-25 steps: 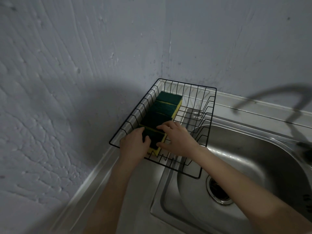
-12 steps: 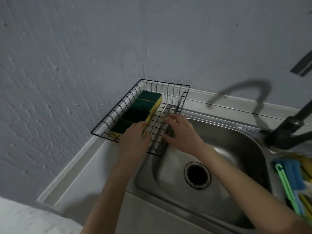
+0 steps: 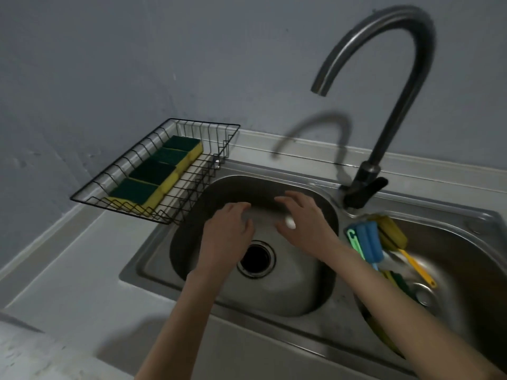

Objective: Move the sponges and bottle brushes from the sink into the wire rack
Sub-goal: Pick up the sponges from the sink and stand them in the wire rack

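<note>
A black wire rack (image 3: pixel 208 185) sits at the left of the sink and holds a row of several green-and-yellow sponges (image 3: pixel 153 174). My left hand (image 3: pixel 227 234) and my right hand (image 3: pixel 304 223) hover over the left sink bowl (image 3: pixel 288 286), fingers relaxed, holding nothing. In the right bowl (image 3: pixel 461 259) lie a blue bottle brush (image 3: pixel 369 242) with a green handle, a yellow sponge brush (image 3: pixel 392 234) with a yellow handle, and a green-and-yellow sponge (image 3: pixel 397 281) partly hidden behind my right forearm.
A dark curved faucet (image 3: pixel 395 86) rises behind the divider between the two bowls. A grey wall stands behind the sink. A pale counter (image 3: pixel 68 283) runs along the left and front.
Both hands left the sponges in the rack and moved right, over the left bowl. The view swung right, so the faucet and the right bowl came into sight.
</note>
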Demonstrator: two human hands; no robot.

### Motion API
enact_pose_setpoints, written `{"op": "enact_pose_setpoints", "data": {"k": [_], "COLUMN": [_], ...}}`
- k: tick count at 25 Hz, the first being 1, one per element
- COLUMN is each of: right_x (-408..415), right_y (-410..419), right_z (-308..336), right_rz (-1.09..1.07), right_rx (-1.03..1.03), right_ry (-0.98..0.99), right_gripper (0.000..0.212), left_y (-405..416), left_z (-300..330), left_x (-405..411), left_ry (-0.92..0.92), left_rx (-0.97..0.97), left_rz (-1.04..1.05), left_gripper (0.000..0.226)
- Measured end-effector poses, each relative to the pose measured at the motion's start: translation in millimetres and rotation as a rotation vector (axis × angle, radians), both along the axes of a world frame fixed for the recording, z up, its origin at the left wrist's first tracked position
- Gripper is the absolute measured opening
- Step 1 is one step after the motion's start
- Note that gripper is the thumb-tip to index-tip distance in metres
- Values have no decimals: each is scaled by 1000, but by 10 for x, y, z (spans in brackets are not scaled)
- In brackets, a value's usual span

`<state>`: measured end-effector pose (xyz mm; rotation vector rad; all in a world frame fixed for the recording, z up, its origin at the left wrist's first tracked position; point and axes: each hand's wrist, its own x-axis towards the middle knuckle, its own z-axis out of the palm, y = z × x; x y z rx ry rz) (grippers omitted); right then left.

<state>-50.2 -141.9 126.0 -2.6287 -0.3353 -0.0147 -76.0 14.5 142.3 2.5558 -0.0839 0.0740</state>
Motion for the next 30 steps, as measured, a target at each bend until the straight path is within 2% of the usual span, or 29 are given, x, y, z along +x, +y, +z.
{"op": "enact_pose_setpoints", "data": {"k": [11, 16, 20, 24, 27, 30], "right_x": [-571, -675, -682, -698, -740, -747], "right_y": [-1550, -2038, -2295, -2349, -2322, -2314], "right_z": [-306, -524, -738, -1027, -1242, -1328], "right_rz": [-221, -316, -391, -479, -481, -512], "right_rx": [136, 110, 109, 143, 158, 183], "right_ry": [44, 116, 240, 475, 613, 622], "right_gripper": [51, 48, 49, 53, 57, 57], "left_y": [-1486, -1979, -2276, -2390, -2393, -2379], "left_z": [-267, -392, -581, -779, -880, -950], "left_x": [-426, -403, -402, -442, -446, -473], "left_ry": [134, 210, 384, 597, 675, 711], "left_rx": [-15, 52, 195, 288, 359, 351], "left_rz": [-204, -337, -514, -617, -674, -722], "left_gripper": [40, 39, 44, 59, 67, 62]}}
